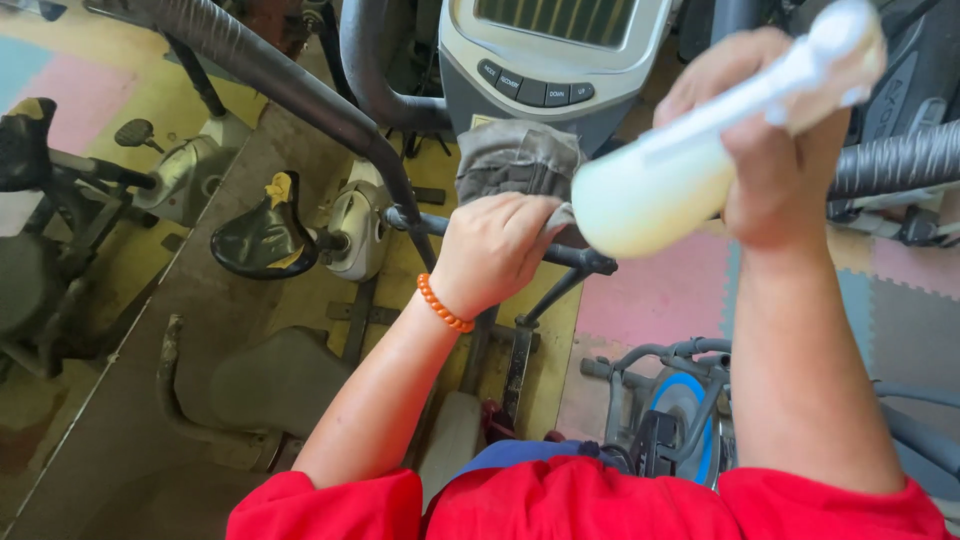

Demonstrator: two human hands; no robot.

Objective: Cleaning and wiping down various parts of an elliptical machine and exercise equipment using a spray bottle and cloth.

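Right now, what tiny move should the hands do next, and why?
Probably tip the white plastic spray bottle in the right hand toward the grey cloth, since the left hand presses that cloth below the grey console.

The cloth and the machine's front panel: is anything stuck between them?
Nothing visible. The left hand presses the grey cloth straight against the machine, just below the console. The right hand holds the white spray bottle up beside the cloth, off to one side, not between cloth and machine.
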